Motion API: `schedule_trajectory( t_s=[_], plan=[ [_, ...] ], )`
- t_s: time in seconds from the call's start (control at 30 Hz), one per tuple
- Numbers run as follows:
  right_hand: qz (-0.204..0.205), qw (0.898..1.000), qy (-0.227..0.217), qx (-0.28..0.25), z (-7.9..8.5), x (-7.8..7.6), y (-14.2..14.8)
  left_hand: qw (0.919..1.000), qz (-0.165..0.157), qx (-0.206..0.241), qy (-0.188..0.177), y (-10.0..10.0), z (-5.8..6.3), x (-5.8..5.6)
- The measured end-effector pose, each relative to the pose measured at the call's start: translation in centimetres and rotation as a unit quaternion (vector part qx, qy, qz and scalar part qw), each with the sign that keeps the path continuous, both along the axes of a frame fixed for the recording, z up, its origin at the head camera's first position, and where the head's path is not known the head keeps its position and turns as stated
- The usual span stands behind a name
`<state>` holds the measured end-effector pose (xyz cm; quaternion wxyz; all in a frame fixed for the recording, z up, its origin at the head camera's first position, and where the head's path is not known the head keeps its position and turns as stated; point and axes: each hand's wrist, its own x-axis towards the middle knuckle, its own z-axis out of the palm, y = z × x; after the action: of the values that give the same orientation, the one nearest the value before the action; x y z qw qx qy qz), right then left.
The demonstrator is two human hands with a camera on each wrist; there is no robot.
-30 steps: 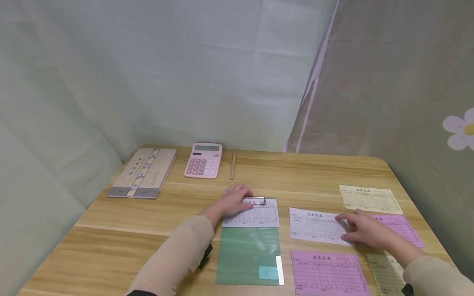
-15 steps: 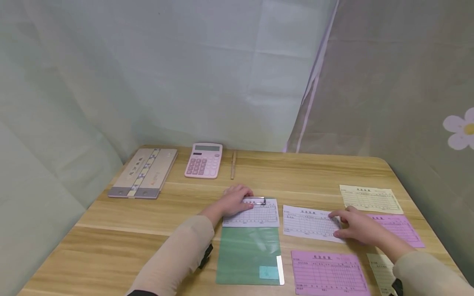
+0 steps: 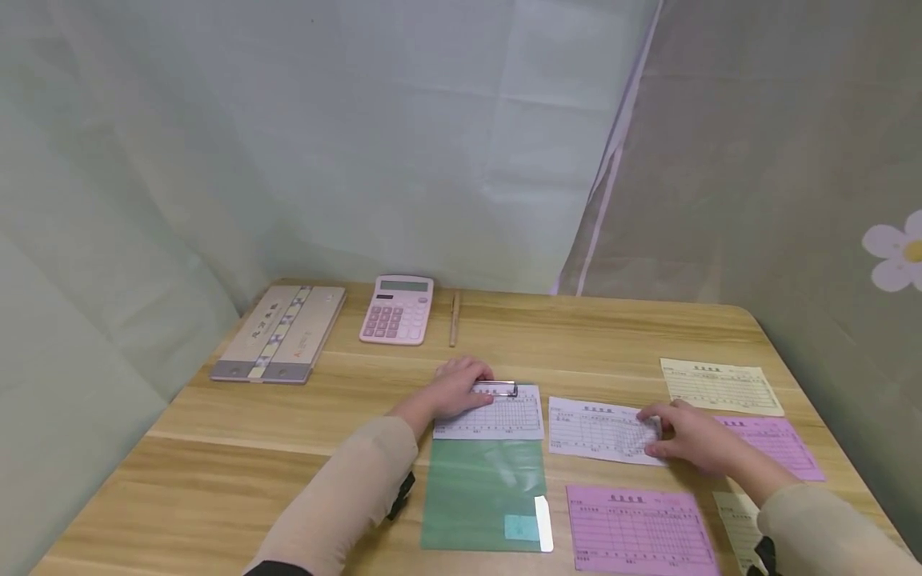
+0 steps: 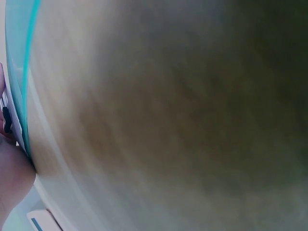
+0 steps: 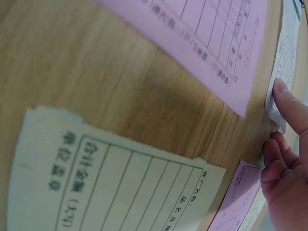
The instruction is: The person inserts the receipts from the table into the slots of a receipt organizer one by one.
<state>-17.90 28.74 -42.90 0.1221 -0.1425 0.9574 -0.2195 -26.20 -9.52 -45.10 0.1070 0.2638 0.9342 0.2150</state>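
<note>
In the head view a green clipboard (image 3: 483, 492) lies on the table with a white receipt slip (image 3: 511, 420) under its metal clip (image 3: 504, 389). My left hand (image 3: 458, 390) holds the clipboard's top left corner beside the clip, thumb lying across the slip. My right hand (image 3: 687, 436) pinches the right end of a second white receipt slip (image 3: 594, 432), just right of the clipboard. The right wrist view shows the thumb (image 5: 288, 103) on this slip's end, the other fingers curled below. Most of the left hand is out of its wrist view.
Pink receipt slips (image 3: 637, 528) (image 3: 781, 444) and yellow receipt slips (image 3: 720, 388) (image 3: 742, 524) lie around my right hand. Farther back are a boxed notebook (image 3: 281, 332), a pink calculator (image 3: 396, 312) and a pen (image 3: 454, 320). Curtains (image 3: 432, 144) hang behind the table.
My right hand has slid the second white slip left, closer to the clipboard, mostly in the first half second. The left hand and clipboard have stayed in place.
</note>
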Motion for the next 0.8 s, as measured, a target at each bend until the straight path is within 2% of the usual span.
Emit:
schedule_trajectory(
  t_s=[0.47, 0.6, 0.8],
  plan=[
    [-0.008, 0.998, -0.036, -0.045, -0.04, 0.06, -0.33, 1.0, -0.001, 0.001, 0.002, -0.14, -0.44, -0.11],
    [-0.029, 0.995, -0.057, -0.07, -0.04, 0.13, -0.11, 1.0, -0.001, 0.001, 0.002, -0.14, -0.59, -0.18],
    [-0.052, 0.992, -0.057, -0.096, 0.41, -0.06, 0.15, 1.0, 0.001, -0.002, 0.0, -0.05, -0.39, -0.11]
  ],
)
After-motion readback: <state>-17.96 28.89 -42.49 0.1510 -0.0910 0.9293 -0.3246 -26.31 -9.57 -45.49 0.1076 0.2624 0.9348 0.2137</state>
